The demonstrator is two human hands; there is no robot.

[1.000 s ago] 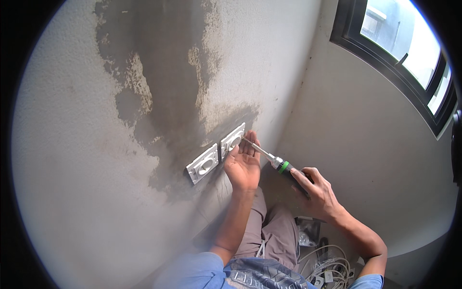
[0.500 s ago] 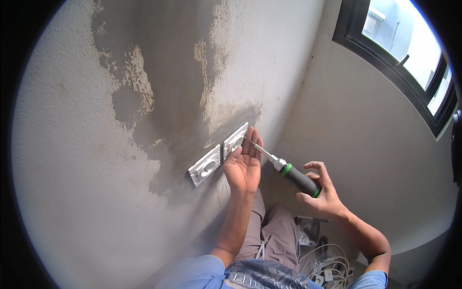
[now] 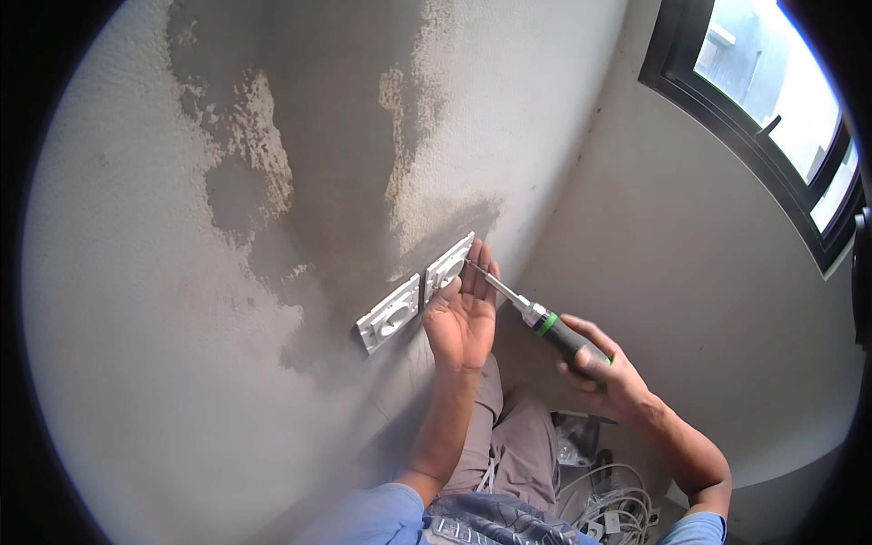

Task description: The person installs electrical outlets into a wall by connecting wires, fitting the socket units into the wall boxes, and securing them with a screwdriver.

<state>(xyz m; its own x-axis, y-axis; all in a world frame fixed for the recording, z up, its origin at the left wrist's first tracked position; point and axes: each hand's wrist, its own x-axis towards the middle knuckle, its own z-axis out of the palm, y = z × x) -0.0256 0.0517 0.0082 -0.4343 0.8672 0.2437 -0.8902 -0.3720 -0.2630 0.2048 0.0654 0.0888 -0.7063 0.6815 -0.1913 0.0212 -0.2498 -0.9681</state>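
Note:
Two white wall sockets (image 3: 394, 318) without cover frames sit side by side, low on the left wall. My left hand (image 3: 461, 322) is at the right-hand socket (image 3: 442, 271), palm toward me, its thumb at the lower edge and its fairly straight fingers along the right side. It steadies the socket between thumb and fingers. My right hand (image 3: 610, 371) is closed round the dark grip of a screwdriver (image 3: 554, 327) with green rings. The metal shaft slants up and left, its tip at the right side of that socket, in front of my left fingers. The screw head is too small to make out.
Grey, patchy plaster (image 3: 331, 145) runs up the wall above the sockets. A dark-framed window (image 3: 727, 109) is in the adjoining wall at upper right. Beside my knees lie a clear plastic bag (image 3: 576, 440) and coiled white cables (image 3: 627, 495) with small white parts.
My right fingers, spread and loose round the handle before, have closed over it and turned. The screwdriver tip stays at the socket, and my left hand keeps its place. The view has shifted slightly.

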